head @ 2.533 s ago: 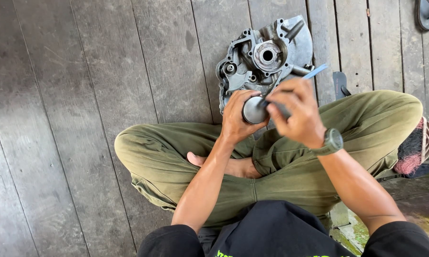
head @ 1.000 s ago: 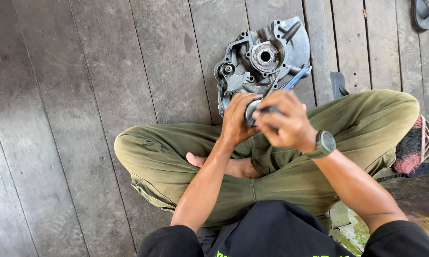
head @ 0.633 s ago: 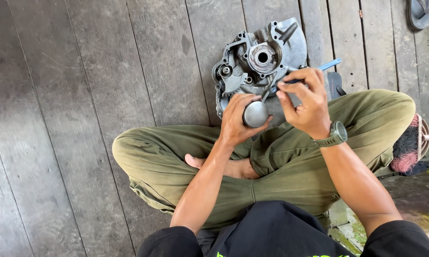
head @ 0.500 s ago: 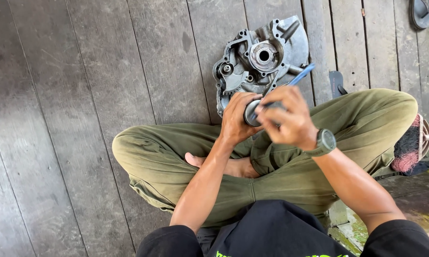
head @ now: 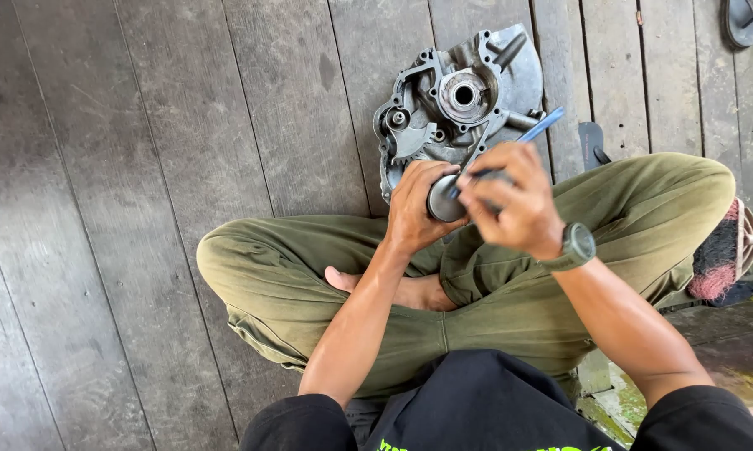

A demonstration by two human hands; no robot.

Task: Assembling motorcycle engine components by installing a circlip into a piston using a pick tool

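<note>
My left hand (head: 414,205) grips a round grey metal part (head: 441,200), about fist size, held above my crossed legs. My right hand (head: 510,205) holds a thin tool with a blue handle (head: 542,125) and presses its tip against the face of that metal part. A dark watch sits on my right wrist. Just beyond both hands, a grey metal engine casing (head: 460,100) lies flat on the wooden plank floor (head: 142,167), with a round bearing hole near its middle.
I sit cross-legged in olive trousers. A small dark object (head: 592,144) lies on the planks right of the casing. A sandal (head: 748,21) is at the top right corner. A red and black brush-like thing (head: 719,263) lies beside my right knee.
My right hand has worked the blue-handled tool back and forth over the round part, the handle swinging up and down. My left hand has kept the part in place.
</note>
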